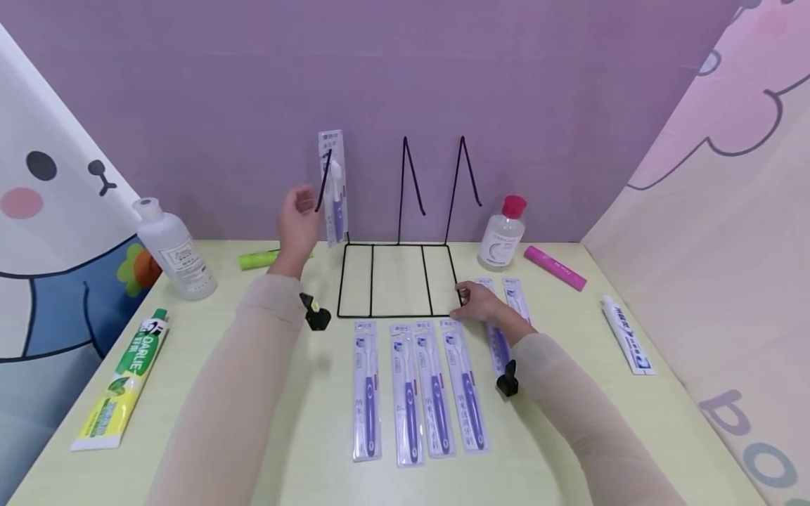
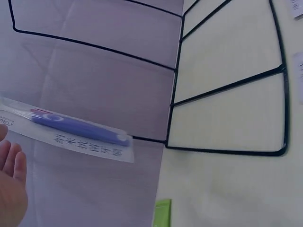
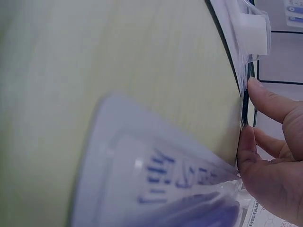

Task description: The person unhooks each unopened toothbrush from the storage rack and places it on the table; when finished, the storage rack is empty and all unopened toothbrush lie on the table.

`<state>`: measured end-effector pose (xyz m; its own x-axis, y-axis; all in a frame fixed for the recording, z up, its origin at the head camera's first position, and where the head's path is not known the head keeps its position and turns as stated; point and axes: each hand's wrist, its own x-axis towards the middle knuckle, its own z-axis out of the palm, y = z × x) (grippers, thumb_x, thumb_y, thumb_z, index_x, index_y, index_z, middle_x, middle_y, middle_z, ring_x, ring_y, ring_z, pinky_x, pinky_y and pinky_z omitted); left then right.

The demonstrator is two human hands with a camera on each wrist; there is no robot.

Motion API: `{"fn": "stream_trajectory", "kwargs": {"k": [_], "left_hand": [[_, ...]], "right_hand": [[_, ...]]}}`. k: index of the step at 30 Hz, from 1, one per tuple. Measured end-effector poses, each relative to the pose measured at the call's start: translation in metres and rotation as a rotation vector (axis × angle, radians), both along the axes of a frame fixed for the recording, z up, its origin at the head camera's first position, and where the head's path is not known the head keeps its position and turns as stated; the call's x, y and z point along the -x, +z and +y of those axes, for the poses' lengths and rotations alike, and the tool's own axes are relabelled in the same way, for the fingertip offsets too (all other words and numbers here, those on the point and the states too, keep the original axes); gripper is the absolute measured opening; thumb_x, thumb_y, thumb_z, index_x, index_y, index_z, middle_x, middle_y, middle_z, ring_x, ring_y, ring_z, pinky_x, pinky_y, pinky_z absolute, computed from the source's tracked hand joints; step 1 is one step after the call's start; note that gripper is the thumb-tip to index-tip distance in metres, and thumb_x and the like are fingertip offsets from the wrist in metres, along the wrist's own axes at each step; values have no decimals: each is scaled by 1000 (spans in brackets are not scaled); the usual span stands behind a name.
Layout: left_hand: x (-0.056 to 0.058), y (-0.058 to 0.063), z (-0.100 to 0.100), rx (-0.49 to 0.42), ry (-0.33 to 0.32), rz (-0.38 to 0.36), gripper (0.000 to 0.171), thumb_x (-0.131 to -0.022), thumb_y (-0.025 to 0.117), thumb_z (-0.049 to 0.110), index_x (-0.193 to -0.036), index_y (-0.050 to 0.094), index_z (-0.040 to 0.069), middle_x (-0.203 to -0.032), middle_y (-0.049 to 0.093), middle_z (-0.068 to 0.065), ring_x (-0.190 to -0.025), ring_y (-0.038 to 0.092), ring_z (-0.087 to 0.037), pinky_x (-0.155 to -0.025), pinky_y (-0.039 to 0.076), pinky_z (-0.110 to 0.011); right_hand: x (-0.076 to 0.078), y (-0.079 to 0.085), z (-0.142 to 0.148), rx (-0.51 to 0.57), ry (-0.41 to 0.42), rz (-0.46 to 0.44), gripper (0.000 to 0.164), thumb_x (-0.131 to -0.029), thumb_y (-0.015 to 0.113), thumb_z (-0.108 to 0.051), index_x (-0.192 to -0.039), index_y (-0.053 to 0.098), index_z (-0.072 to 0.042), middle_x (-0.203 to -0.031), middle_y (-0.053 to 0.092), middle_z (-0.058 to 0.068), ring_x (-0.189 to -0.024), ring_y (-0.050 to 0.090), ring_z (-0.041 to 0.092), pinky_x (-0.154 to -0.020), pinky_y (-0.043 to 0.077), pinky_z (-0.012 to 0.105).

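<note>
A black wire rack [image 1: 399, 316] with upright hooks stands on the table. On its left hook hangs a packaged purple toothbrush [image 1: 337, 214], printed side visible in the left wrist view. My left hand [image 1: 300, 221] is just left of that package, fingers loosely bent; in the left wrist view the hand [image 2: 12, 189] shows a gap to the package. My right hand [image 3: 279, 146] pinches the rack's front right corner between thumb and fingers. Several toothbrush packs [image 1: 370, 393] lie in front of the rack, and two more packs [image 1: 498, 348] lie partly under the right hand and forearm.
At the left are a white bottle [image 1: 180, 253], a green-yellow toothpaste tube [image 1: 123, 386] and a lime-green tube [image 1: 256, 260]. A red-capped clear bottle [image 1: 502, 239], a pink tube [image 1: 555, 268] and a white toothpaste tube [image 1: 628, 337] are at the right. A purple backdrop [image 1: 253, 105] stands behind.
</note>
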<state>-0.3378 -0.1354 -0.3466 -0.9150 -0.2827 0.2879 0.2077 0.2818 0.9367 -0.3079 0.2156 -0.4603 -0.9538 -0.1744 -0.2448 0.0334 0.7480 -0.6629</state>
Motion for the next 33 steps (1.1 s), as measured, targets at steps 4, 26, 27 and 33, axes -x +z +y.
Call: {"fn": "stream_trajectory", "kwargs": {"k": [4, 26, 27, 33], "left_hand": [[7, 10, 2, 13, 4, 62, 35, -87, 59, 9, -120, 49, 4, -115, 53, -8, -104, 51, -17, -88, 40, -21], [14, 1, 13, -85, -127, 57, 32, -89, 57, 11, -121, 52, 9, -106, 58, -10, -96, 53, -16, -84, 44, -29], [13, 1, 13, -82, -138, 62, 32, -89, 58, 12, -120, 52, 9, -107, 58, -9, -96, 53, -16, -84, 44, -29], [5, 2, 15, -32, -209, 73, 30, -88, 59, 10, -118, 55, 8, -104, 58, -10, -91, 55, -18, -79, 47, -29]], "right_hand": [[-3, 0, 0, -1, 7, -3, 72, -71, 78, -14, -132, 41, -3, -115, 49, 13, -101, 48, 25, -91, 38, 38], [-2, -1, -1, 45, -6, -40, 70, -72, 77, -11, -132, 41, -5, -112, 47, 10, -98, 45, 22, -90, 38, 35], [-2, -1, -1, 48, -8, -37, 70, -72, 77, -11, -132, 41, -5, -111, 47, 10, -97, 45, 22, -89, 38, 35], [0, 1, 0, 46, 15, -25, 70, -72, 76, -10, -132, 40, -3, -112, 47, 11, -98, 45, 24, -89, 38, 37]]}}
